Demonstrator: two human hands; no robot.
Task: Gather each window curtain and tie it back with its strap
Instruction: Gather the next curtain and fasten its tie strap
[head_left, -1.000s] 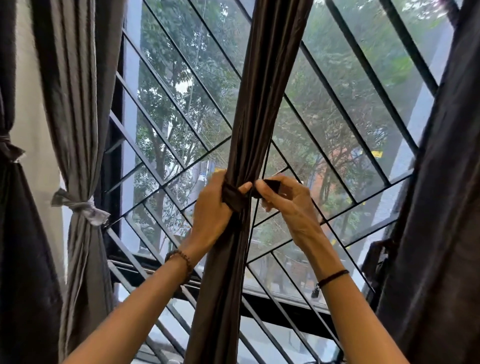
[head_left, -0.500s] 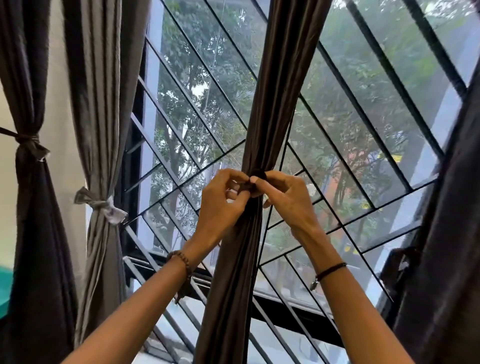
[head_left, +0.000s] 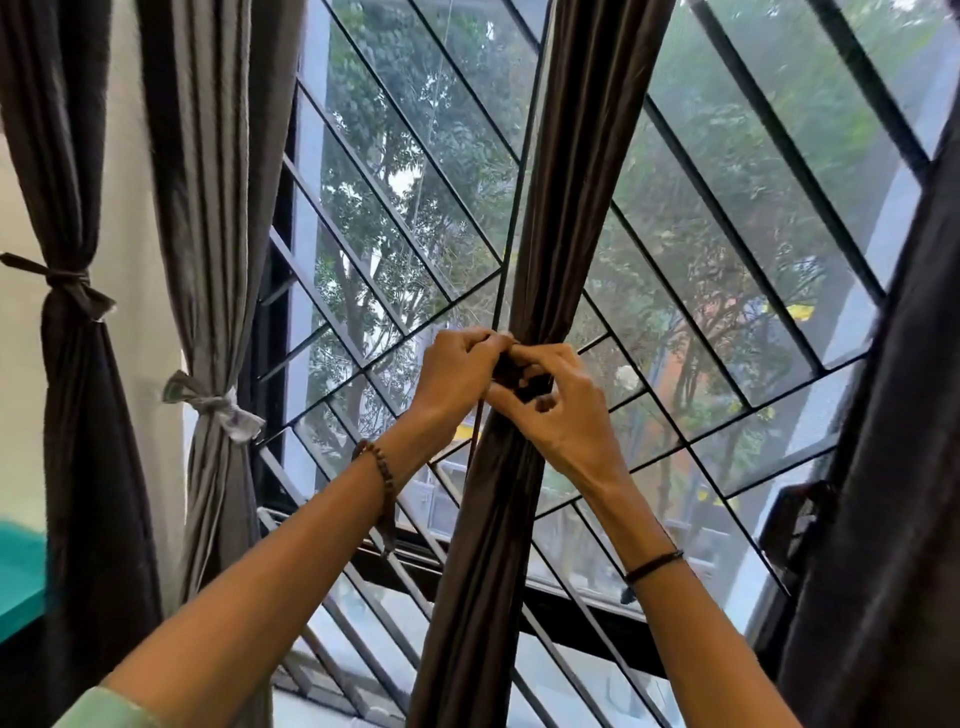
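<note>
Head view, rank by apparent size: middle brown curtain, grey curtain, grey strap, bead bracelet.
1. Brown curtain and grey curtain: too alike to rank, and brown seems nearer the camera.
2. Grey strap.
3. Bead bracelet.

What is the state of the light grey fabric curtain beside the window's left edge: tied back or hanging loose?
Tied back. A pale knotted strap cinches the light grey fabric curtain into a narrow waist.
</note>
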